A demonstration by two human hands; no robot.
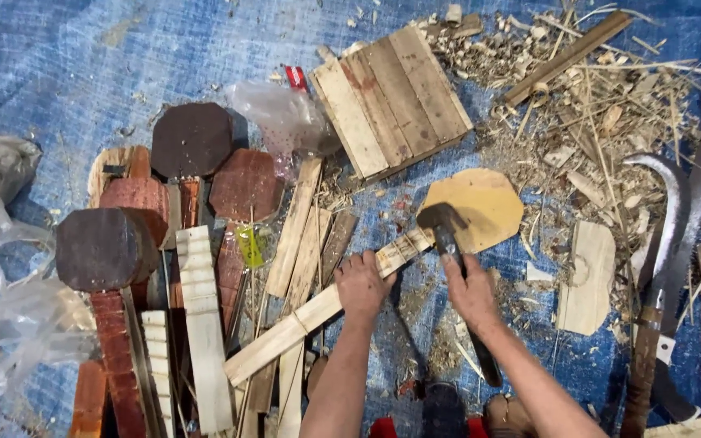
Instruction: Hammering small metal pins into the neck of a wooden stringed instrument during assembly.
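Woodworking spot: shavings, sickle, tarp.

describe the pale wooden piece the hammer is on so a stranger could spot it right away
Start at the slatted wooden board at the top of the blue tarp. Just below it lies a pale octagonal paddle, under the hammer. Unlike the dark red-brown octagons on the left, it is light yellow and unpainted.
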